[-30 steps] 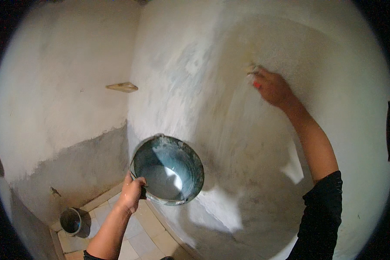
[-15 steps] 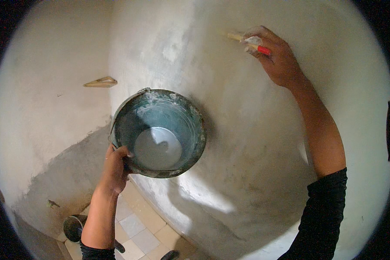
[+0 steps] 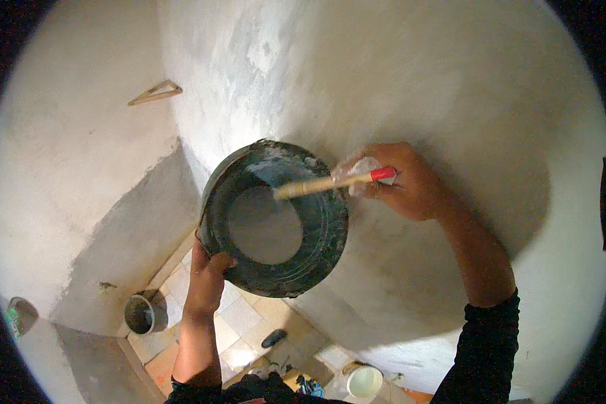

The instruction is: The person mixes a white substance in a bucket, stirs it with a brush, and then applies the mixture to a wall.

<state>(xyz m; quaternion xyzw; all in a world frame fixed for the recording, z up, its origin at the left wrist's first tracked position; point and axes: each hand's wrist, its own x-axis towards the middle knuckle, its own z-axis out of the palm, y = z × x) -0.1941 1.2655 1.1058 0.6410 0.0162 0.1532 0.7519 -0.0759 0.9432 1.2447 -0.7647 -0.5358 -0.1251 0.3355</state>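
My left hand (image 3: 209,273) grips the rim of a dark bucket (image 3: 320,266) at its lower left and holds it up in front of me. Greyish liquid (image 3: 266,229) covers the bucket's bottom. Between the closed fingers of my right hand (image 3: 400,182) is a paintbrush (image 3: 326,184) with a pale wooden handle and a red end. Its bristles reach over the bucket's mouth, above the liquid; I cannot tell whether they touch it. White residue coats the right fingers. Beside the bucket rises the wall (image 3: 411,87), with patchy white and grey areas.
A wooden triangular piece (image 3: 156,93) sits on the left wall. Below, on the tiled floor (image 3: 239,316), stand a dark bucket (image 3: 140,315) and a white bucket (image 3: 365,382). A small tap (image 3: 106,287) juts from the left wall. A dark shoe (image 3: 274,338) shows beneath me.
My right hand has come down from the wall with the paintbrush, bringing it over the bucket. The bucket and my left hand sit slightly further right and lower; the view has tilted downward.
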